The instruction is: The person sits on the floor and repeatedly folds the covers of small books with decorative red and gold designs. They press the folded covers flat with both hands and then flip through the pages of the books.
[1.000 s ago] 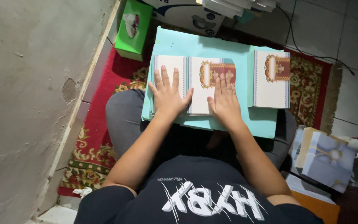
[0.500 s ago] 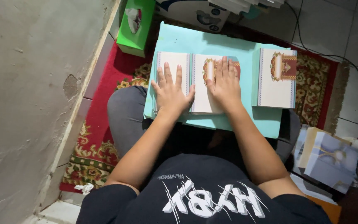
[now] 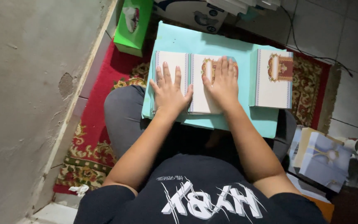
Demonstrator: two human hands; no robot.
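A person seated on a red patterned rug (image 3: 104, 137) presses both hands flat on printed cards spread over a turquoise lap board (image 3: 228, 43) resting across the knees. The left hand (image 3: 170, 92) lies palm-down, fingers splayed and gripping nothing, on the plain white card (image 3: 168, 62) at the board's left. The right hand (image 3: 224, 85), equally flat with no grip closed, covers the ornamented card (image 3: 199, 89) just beside it — the two cards meet edge to edge between the thumbs, long axes running near to far. A third card (image 3: 273, 89) with a gold-and-maroon emblem sits apart to the right, nearer the right hand. A green tissue box (image 3: 132, 27) stands at the far left — loose envelopes (image 3: 324, 159) lie at the near right
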